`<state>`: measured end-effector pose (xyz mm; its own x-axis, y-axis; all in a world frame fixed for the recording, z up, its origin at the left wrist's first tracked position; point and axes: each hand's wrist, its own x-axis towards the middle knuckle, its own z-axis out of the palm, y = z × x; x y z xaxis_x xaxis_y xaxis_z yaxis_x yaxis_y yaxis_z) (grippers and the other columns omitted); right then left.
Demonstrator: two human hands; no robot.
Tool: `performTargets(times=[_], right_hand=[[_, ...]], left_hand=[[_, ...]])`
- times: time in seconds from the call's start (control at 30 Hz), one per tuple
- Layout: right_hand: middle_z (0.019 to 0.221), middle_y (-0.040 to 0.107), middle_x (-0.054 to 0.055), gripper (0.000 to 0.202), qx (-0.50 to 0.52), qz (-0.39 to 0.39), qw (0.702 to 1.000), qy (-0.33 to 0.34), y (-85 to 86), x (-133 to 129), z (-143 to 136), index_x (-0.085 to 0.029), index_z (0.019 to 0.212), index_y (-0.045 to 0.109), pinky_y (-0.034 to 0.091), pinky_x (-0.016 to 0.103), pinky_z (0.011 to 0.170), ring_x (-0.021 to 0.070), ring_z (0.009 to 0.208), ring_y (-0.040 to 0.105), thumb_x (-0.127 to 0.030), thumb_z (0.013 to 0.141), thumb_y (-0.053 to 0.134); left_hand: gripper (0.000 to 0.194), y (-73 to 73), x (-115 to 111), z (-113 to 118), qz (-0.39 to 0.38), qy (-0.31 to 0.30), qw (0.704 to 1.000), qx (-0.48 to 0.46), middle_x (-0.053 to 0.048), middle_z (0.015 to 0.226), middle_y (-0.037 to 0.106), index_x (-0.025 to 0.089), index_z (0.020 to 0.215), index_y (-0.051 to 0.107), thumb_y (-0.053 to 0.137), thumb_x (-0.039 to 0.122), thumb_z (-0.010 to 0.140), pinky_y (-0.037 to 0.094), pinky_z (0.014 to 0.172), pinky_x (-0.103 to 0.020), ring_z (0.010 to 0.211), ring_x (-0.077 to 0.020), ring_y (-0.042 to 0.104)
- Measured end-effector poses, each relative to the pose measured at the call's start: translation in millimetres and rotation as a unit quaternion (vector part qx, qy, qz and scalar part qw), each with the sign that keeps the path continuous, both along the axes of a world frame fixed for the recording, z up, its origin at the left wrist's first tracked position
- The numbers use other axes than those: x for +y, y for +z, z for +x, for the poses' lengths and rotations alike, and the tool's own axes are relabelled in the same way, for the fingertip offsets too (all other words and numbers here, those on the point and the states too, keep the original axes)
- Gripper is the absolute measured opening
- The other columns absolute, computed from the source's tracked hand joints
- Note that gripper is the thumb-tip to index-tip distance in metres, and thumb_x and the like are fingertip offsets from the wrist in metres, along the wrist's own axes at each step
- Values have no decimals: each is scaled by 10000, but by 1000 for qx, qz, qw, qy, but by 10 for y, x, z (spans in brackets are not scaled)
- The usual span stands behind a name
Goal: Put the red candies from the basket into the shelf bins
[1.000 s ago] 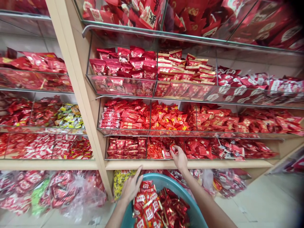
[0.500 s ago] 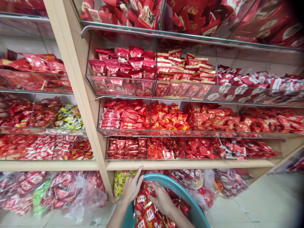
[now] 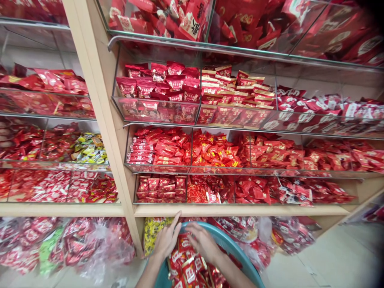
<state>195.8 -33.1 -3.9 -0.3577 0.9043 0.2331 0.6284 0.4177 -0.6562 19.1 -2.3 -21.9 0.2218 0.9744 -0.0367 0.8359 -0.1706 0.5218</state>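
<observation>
A teal basin [image 3: 255,267] at the bottom centre holds a heap of small red snack packets [image 3: 189,273] with white and gold print. My left hand [image 3: 164,241] is at the basin's left rim, its index finger stretched up towards the wooden shelf edge and its fingers apart. Inside the far part of the basin, my right hand [image 3: 207,244] is just above the packets. Its fingers are loosely bent, with the thumb apart from them, and no packet shows in its grasp. My right forearm covers part of the heap.
A wooden shelf unit [image 3: 240,209] with clear-fronted bins of red packets stands ahead. Under it lie a yellow bag [image 3: 156,232] and plastic bags of packets [image 3: 292,232] on the right. More bagged packets [image 3: 81,242] lie at lower left on the tiled floor [image 3: 339,256].
My right hand has moved up and slightly away from the packets, towards the far rim. My left hand stays nearly in place. The view has shifted slightly.
</observation>
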Motion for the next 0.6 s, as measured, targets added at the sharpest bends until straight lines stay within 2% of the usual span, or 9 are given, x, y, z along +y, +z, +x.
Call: performTargets(times=[0.13, 0.23, 0.3, 0.4, 0.6], right_hand=[[1071, 596, 61, 315, 7, 92, 990, -106, 407, 334, 384, -222, 1101, 575, 422, 312, 881, 173, 982, 553, -247, 883, 349], [1077, 605, 77, 319, -117, 87, 969, -201, 593, 657, 753, -197, 1130, 556, 408, 316, 868, 190, 979, 541, -217, 864, 381], [1084, 616, 92, 330, -189, 60, 953, -230, 616, 840, 957, -180, 1132, 567, 394, 333, 871, 222, 1007, 524, -199, 822, 454], [1087, 633, 94, 351, -214, 28, 952, -218, 554, 1008, 1135, -174, 1115, 593, 398, 340, 854, 245, 1009, 531, -203, 770, 538], [1100, 639, 48, 371, -220, 5, 958, -186, 436, 1077, 1212, -226, 1153, 578, 390, 296, 858, 201, 1019, 535, -291, 789, 545]], left_hand=[[613, 7, 3, 1, 1, -3, 1000, 8, -49, 926, 687, 317, 1412, 173, 73, 579, 866, 417, 784, -303, 902, -224, 631], [611, 13, -1, -1, 1, -5, 1000, 8, -51, 938, 688, 325, 1411, 169, 63, 579, 865, 418, 783, -314, 905, -233, 628], [609, 14, -5, -2, -3, -2, 1000, 4, -47, 935, 690, 326, 1410, 173, 67, 578, 866, 416, 786, -307, 911, -228, 626], [595, 10, -5, 0, -2, 2, 1000, 2, -40, 942, 687, 334, 1406, 188, 81, 569, 870, 417, 788, -292, 914, -215, 626], [581, -4, 5, 0, 8, -4, 1000, 4, -41, 977, 681, 345, 1403, 191, 75, 557, 875, 424, 791, -294, 914, -214, 626]])
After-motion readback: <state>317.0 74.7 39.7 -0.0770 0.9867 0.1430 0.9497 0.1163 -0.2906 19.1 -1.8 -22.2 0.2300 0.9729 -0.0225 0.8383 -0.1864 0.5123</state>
